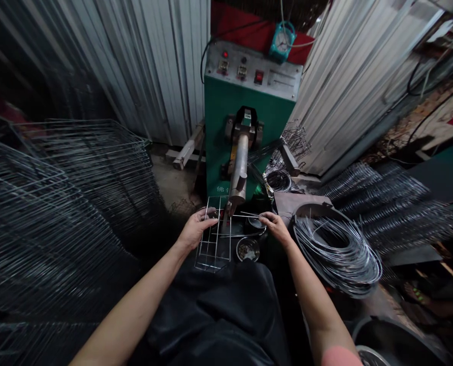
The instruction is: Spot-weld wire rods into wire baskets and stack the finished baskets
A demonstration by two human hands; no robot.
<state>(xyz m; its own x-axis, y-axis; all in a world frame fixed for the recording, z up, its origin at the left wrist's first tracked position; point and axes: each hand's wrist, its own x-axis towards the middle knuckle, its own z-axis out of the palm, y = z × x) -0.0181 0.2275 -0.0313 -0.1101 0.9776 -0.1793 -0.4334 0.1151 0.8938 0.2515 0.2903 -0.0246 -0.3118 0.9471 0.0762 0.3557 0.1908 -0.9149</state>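
Observation:
My left hand [199, 227] is closed on the left side of a small wire rack [216, 256], a ladder-like frame of thin metal rods tilted in front of me. Between the fingers of my right hand [272, 224] are thin metal wires [245, 215] that point left toward the rack. Both hands are close to the electrode arm [240, 173] of a green spot welding machine [217, 127], whose lower tip comes down beside the rack's upper right side. Whether the wires touch the rack I cannot tell.
Stacked wire racks [108, 162] rise at the left. A small metal bowl [248, 249] with little pieces sits below the electrode. On the right lies a large wire-ring bundle [336, 254], with more bundled wire goods [394, 198] behind it. A teal clock [282, 41] hangs on top of the machine.

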